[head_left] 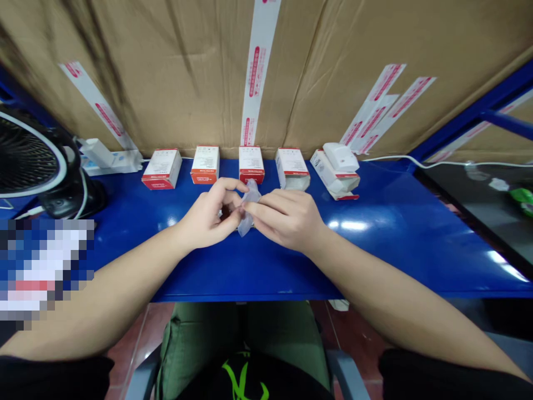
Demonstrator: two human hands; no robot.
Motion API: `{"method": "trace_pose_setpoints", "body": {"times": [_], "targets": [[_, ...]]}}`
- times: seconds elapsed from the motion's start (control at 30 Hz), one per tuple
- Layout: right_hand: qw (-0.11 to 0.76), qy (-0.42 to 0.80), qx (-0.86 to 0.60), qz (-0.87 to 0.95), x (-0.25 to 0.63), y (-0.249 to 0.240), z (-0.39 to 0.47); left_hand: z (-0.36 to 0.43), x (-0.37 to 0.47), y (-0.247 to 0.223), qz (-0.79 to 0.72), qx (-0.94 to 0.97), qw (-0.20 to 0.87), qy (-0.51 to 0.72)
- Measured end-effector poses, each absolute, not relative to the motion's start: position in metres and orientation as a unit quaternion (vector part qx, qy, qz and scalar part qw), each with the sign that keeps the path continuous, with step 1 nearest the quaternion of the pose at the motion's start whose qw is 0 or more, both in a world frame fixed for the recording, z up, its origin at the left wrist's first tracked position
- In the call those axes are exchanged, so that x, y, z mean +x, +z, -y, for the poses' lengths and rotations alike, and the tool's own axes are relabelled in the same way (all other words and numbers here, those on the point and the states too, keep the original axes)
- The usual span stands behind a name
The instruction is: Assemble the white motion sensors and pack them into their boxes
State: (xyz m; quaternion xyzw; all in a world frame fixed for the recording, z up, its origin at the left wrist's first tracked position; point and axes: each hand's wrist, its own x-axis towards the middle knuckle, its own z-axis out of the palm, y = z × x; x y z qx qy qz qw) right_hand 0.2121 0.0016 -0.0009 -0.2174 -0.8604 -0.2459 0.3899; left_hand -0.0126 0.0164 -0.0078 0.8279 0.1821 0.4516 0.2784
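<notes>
My left hand and my right hand meet above the front middle of the blue table, both closed on a small translucent plastic bag. The bag looks crumpled, and the fingers hide whatever it may contain. Just behind the hands stands a red and white box. To its left are an orange and white box and another red and white box. On the right, a white box has its near end open. Farther right, a white device rests on an open box.
A black fan and a white power strip stand at the left. Cardboard closes off the back of the blue table. A white cable runs along the right rear, near a green packet.
</notes>
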Motion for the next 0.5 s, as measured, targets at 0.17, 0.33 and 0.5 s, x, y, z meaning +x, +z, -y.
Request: {"method": "trace_pose_setpoints", "body": {"times": [0.17, 0.33, 0.5], "targets": [[0.379, -0.231, -0.223, 0.868, 0.217, 0.002, -0.002, -0.018, -0.016, -0.006, -0.226, 0.828, 0.187, 0.478], [0.349, -0.207, -0.242, 0.882, 0.225, 0.007, -0.002, -0.022, -0.020, -0.004, -0.273, 0.794, 0.116, 0.531], [0.346, -0.188, -0.252, 0.884, 0.221, 0.010, 0.001, -0.018, -0.018, -0.003, -0.249, 0.806, 0.084, 0.530]]}}
